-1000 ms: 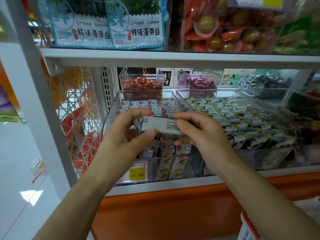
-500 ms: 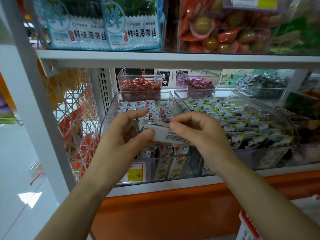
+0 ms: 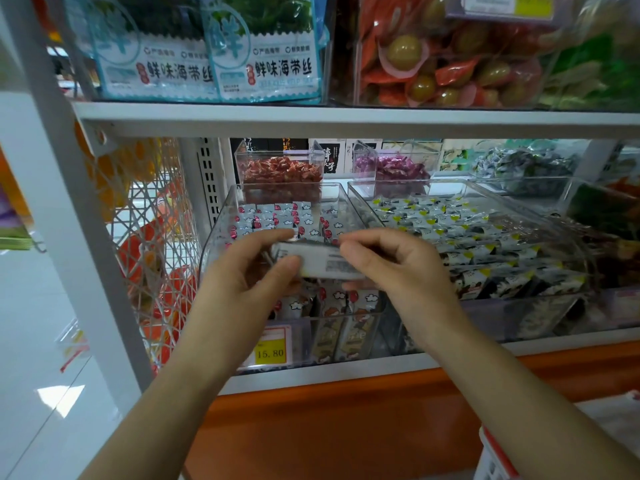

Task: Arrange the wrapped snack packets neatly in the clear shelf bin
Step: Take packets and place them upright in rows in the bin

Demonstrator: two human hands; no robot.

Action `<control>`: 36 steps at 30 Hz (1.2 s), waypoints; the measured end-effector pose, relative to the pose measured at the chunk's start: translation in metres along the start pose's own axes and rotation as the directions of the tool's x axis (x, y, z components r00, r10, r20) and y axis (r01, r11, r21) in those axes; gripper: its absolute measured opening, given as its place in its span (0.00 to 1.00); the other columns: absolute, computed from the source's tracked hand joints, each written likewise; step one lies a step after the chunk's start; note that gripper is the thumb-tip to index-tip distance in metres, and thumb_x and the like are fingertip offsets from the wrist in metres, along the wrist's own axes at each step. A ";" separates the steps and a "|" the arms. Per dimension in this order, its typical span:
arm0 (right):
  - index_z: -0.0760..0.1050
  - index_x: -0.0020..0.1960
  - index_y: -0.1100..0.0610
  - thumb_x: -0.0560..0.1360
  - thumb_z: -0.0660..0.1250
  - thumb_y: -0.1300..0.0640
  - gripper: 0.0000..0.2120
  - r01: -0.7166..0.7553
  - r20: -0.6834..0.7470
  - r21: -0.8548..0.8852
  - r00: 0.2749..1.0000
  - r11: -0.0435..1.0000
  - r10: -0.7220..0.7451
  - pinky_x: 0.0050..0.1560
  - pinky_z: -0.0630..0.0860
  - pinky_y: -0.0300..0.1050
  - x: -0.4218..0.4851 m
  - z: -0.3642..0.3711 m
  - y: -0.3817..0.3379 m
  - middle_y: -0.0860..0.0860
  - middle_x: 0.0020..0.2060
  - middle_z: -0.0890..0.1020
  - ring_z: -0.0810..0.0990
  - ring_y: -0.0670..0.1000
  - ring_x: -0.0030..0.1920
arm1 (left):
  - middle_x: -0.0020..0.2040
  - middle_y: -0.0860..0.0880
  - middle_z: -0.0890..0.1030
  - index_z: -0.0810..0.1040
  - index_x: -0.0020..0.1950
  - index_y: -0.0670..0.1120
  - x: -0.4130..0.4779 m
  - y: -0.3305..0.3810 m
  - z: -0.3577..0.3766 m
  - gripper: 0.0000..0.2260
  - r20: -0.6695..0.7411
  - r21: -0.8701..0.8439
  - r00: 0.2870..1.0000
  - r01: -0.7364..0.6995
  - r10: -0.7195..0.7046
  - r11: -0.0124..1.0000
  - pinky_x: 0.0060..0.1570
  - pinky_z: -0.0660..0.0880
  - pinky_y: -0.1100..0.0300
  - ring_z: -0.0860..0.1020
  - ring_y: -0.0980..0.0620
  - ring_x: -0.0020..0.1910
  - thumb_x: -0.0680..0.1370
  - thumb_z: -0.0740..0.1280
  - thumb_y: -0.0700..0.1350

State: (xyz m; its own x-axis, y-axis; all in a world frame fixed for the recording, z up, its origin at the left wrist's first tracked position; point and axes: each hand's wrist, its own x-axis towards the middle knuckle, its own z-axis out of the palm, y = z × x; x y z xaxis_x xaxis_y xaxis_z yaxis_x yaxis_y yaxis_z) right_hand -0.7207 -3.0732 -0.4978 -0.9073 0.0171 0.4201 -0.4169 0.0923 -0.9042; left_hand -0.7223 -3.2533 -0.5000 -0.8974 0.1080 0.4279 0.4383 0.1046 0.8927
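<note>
A clear shelf bin (image 3: 216, 230) on the middle shelf holds rows of small white snack packets (image 3: 277, 216) printed with red and clouds. Over the bin's front half I hold a small stack of wrapped snack packets (image 3: 318, 263), white backs with grey print facing me. My left hand (image 3: 242, 271) pinches the stack's left end between thumb and fingers. At the stack's right end, my right hand (image 3: 394, 268) grips it with curled fingers. More packets (image 3: 346, 299) stand upright below my hands against the bin's front wall.
A second clear bin (image 3: 356, 194) to the right holds black, white and yellow packets. Two small bins of red candies (image 3: 280, 171) and purple candies (image 3: 394, 168) stand behind. A yellow price tag (image 3: 270, 353) hangs on the shelf edge. A wire rack (image 3: 152, 258) stands at the left.
Both hands have stayed over the bin with the stack. The stack has tilted slightly, its right end dropping lower than a second ago.
</note>
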 end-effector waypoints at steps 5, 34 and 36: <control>0.75 0.56 0.44 0.70 0.72 0.62 0.20 0.075 -0.015 -0.143 0.997 0.987 -0.078 0.51 0.79 0.41 0.001 0.006 0.004 0.48 0.54 0.81 0.82 0.45 0.51 | 0.48 0.53 0.82 0.75 0.64 0.47 0.006 0.003 -0.005 0.16 -0.089 0.066 0.995 0.045 -0.039 0.997 0.39 0.77 0.69 0.82 0.59 0.44 0.77 0.62 0.47; 0.79 0.50 0.66 0.78 0.61 0.57 0.13 0.289 0.447 -0.781 0.878 0.553 0.172 0.54 0.76 0.55 0.128 0.084 0.035 0.61 0.48 0.82 0.80 0.60 0.49 | 0.78 0.52 0.47 0.55 0.76 0.47 0.029 -0.040 -0.045 0.30 0.104 0.745 0.994 -0.059 -0.027 0.664 0.70 0.46 0.60 0.44 0.56 0.75 0.78 0.62 0.54; 0.80 0.50 0.64 0.78 0.61 0.60 0.10 0.232 0.370 -0.716 0.926 0.658 0.076 0.51 0.77 0.50 0.136 0.080 0.030 0.59 0.48 0.83 0.81 0.56 0.46 | 0.78 0.53 0.47 0.54 0.76 0.47 0.029 -0.040 -0.046 0.30 0.103 0.748 0.994 -0.058 -0.029 0.661 0.70 0.45 0.60 0.43 0.56 0.75 0.78 0.62 0.54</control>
State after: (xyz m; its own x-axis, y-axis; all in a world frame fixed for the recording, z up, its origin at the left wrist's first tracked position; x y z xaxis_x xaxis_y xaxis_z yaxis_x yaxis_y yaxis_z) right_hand -0.8608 -3.1481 -0.4741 -0.8920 -0.3453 0.2918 -0.4460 0.7777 -0.4430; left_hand -0.7683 -3.2996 -0.5166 -0.8996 0.2060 0.3851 0.3806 0.8022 0.4600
